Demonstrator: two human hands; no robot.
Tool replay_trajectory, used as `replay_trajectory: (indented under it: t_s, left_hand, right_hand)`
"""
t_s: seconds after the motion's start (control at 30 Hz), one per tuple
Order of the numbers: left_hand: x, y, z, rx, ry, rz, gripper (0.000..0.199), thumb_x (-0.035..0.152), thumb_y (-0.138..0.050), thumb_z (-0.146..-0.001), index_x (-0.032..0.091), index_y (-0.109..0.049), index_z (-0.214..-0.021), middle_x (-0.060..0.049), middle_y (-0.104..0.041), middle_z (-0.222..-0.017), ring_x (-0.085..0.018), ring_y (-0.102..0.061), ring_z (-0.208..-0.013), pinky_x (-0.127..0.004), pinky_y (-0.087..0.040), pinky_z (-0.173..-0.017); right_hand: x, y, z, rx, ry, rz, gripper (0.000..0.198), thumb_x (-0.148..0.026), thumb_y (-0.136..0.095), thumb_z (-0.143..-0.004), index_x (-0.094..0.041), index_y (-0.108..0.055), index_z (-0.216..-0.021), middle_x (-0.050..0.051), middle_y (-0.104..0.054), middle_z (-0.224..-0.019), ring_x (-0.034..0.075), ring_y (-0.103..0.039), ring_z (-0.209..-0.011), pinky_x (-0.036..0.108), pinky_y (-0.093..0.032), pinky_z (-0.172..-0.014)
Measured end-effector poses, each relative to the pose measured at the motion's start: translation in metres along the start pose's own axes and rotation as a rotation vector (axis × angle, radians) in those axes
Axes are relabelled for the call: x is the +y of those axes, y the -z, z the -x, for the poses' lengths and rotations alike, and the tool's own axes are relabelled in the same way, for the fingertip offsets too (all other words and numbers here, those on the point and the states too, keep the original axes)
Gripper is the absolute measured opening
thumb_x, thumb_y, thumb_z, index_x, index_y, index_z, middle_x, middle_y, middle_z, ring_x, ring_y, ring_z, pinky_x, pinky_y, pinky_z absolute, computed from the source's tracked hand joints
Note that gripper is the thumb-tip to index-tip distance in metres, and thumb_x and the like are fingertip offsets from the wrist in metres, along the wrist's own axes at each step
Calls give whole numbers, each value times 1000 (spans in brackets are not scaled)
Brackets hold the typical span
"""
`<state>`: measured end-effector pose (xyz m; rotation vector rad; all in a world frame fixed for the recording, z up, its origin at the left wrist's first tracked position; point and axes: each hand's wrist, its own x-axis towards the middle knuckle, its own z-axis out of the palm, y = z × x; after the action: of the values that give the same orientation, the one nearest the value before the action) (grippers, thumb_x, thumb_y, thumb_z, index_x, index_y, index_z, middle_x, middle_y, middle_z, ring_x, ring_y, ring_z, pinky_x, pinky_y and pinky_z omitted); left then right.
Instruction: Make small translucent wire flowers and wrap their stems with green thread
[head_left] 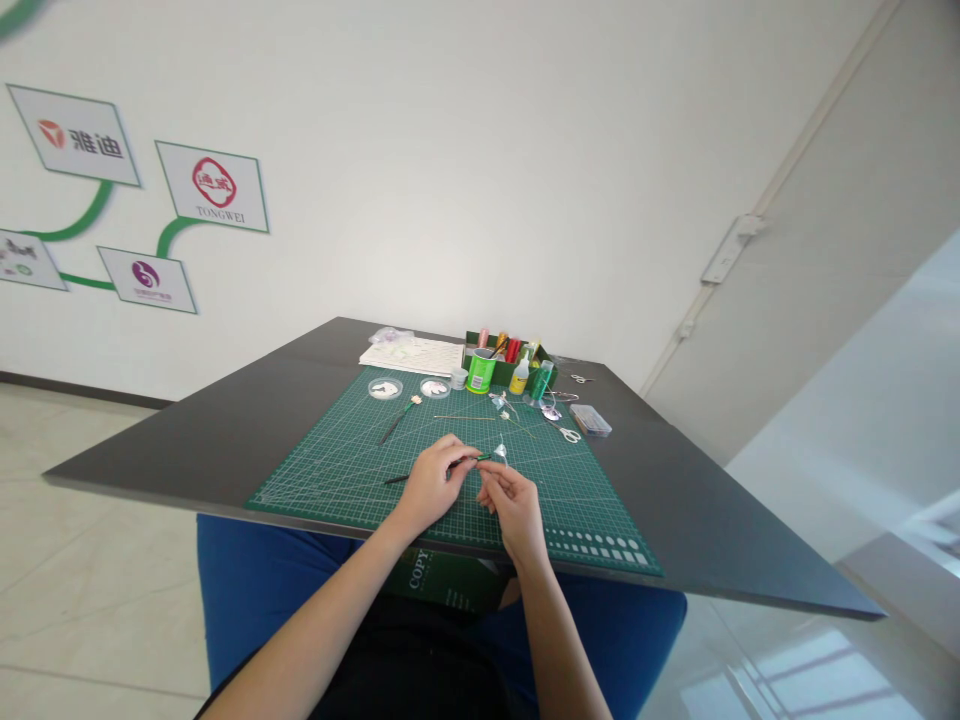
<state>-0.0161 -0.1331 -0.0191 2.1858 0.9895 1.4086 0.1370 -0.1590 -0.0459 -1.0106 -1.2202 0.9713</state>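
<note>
My left hand (437,478) is closed around a slim dark stick (397,480), whose tail end sticks out to the left, low over the mat. Green wrapping shows on the stick just past my left fingertips, and a small pale blue-white flower (500,452) stands at its right end. My right hand (514,500) is pinched closed against the green part, right beside my left fingertips. What lies between the right fingers is too small to make out. Farther off on the mat lies a second dark stick with a pale pink flower (415,400).
A green cutting mat (322,480) covers the table's middle. Behind my hands stand dishes (385,388), a green tin (481,372), a yellow glue bottle (520,374), a green thread spool (541,380) and a box of spools (469,340). Scissors (570,435) and a clear case (591,420) lie right.
</note>
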Motion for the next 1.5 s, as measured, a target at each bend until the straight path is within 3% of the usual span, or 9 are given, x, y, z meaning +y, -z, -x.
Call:
replay_trajectory:
  t_s: [1.5]
  left_hand:
    - [-2,-2,0,17,-35,-2,16,15,-59,-94,18,-74,-100,-5,-71,-96,-17,-67,-87,-30,-52,-82]
  right_hand:
    - [1,0,0,4,6,18,29,-40,-70,-81,-15,-76,-95,0,-62,-57,13,-52,-51,25,-41,-51]
